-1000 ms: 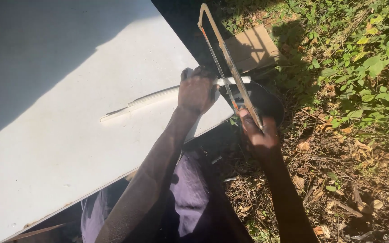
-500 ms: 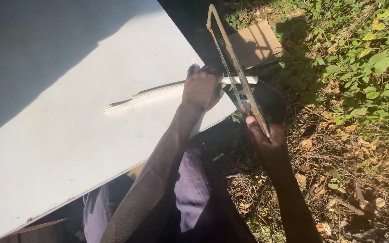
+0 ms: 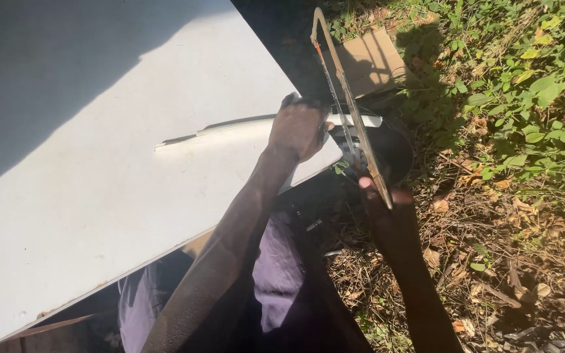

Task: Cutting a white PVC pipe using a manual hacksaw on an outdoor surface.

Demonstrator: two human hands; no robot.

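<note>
Two hands at work, over a big white board tilted across the left of the view, half in shade toward its upper left corner, bright sun on the rest. Beyond its right edge: leafy green weeds and dry litter on the ground, plus a flat brown cardboard piece lying near the top, just past the board's upper right corner. Down below the board's lower edge, purple trousers in shadow.

Next in size, a hacksaw, frame slanting from top centre down to the right, blade running alongside it, crossing a thin white strip right at the board's right edge. Strip lying across the board, roughly level, its right end poking out past the edge, beyond the blade.

Left hand pressed down on the strip just left of the blade, fingers curled over it, pinning it to the board. Right hand off the board, below its right edge, closed around the saw's handle end, deep in shadow, grip details hard to make out. Hands near each other, saw blade between them.
</note>
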